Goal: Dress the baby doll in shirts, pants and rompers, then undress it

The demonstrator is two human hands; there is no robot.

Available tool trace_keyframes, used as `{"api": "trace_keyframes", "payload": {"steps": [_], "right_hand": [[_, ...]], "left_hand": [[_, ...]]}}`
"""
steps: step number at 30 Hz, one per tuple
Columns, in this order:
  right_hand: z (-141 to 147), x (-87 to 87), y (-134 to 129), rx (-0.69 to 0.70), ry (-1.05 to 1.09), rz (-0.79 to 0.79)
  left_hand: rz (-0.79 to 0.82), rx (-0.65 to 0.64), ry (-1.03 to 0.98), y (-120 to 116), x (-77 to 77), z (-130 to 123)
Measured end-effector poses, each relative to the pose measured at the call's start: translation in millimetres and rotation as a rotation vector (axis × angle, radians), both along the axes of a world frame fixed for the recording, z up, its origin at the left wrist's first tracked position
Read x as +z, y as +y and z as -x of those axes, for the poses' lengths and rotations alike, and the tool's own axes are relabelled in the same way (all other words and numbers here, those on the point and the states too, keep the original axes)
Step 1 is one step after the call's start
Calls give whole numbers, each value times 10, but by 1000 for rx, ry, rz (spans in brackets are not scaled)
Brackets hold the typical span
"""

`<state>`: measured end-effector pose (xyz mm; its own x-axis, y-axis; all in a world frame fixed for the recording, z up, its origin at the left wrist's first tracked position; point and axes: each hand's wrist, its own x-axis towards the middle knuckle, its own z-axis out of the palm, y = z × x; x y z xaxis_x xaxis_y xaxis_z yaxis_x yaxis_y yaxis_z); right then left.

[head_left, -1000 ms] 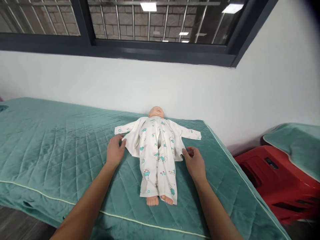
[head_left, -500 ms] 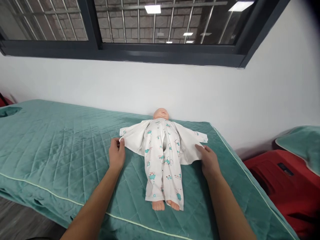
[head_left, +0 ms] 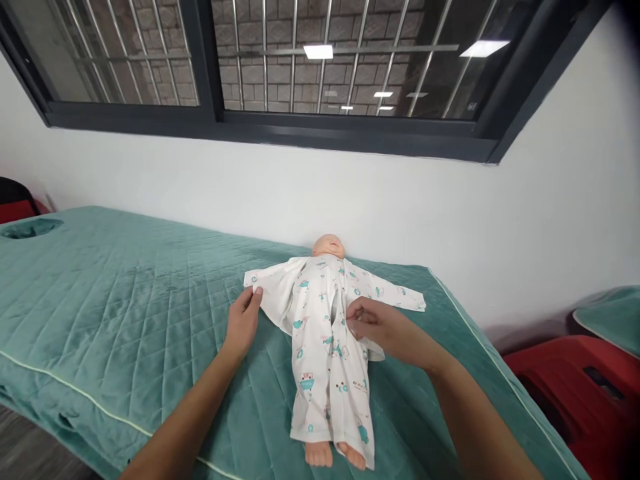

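Note:
A baby doll [head_left: 329, 246] lies on its back on the green quilted bed cover [head_left: 165, 300], head toward the wall and bare feet toward me. It wears white printed trousers [head_left: 313, 393] and a white baby shirt [head_left: 393, 291] with the same teal pattern, sleeves spread to both sides. My left hand [head_left: 244, 321] pinches the edge of the left front flap, which lies opened out with its plain inside up. With my right hand [head_left: 385, 328] I hold the edge of the right flap over the doll's middle; the fingers partly hide that edge.
A dark-framed window [head_left: 345, 137] with metal bars outside is set in the white wall [head_left: 250, 187] behind the bed. Red chairs or cases [head_left: 555, 367] stand beyond the bed's right edge, with green cloth [head_left: 613, 317] on top. A hole [head_left: 33, 229] shows in the bed at far left.
My right hand has carried the right flap inward from the side onto the doll's body, uncovering the printed sleeve. My left hand keeps its pinch on the left flap. The view has tilted up slightly.

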<state>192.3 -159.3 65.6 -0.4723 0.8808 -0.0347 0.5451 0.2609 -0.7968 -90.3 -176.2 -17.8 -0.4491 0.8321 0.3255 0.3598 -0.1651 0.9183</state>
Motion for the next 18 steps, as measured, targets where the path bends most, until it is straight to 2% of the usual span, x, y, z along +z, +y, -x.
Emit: {"api": "trace_keyframes", "payload": {"steps": [2, 4, 7, 9, 10, 12, 14, 15, 18], "right_hand": [[-18, -46, 85, -92, 107, -3], [-21, -82, 222, -202, 165, -49], [2, -113, 499, -362, 146, -142], [45, -120, 713, -450, 55, -215], [79, -121, 821, -481, -3, -250], [182, -129, 1021, -511, -113, -305], [314, -152, 1167, -530, -201, -320], [380, -171, 1213, -547, -241, -314], [515, -238, 1256, -600, -308, -303]], "left_hand": [[-104, -44, 72, -27, 132, -179], [-269, -234, 301, -52, 221, -388], [-551, -552, 690, -37, 228, -621], [-629, -603, 727, 41, 178, -662], [-619, -563, 670, 107, 153, -649], [-491, -391, 495, 293, 128, -589], [-257, -207, 345, 533, 151, -534], [-133, -161, 303, 659, 178, -524], [70, -225, 283, 990, 305, -589]]}}
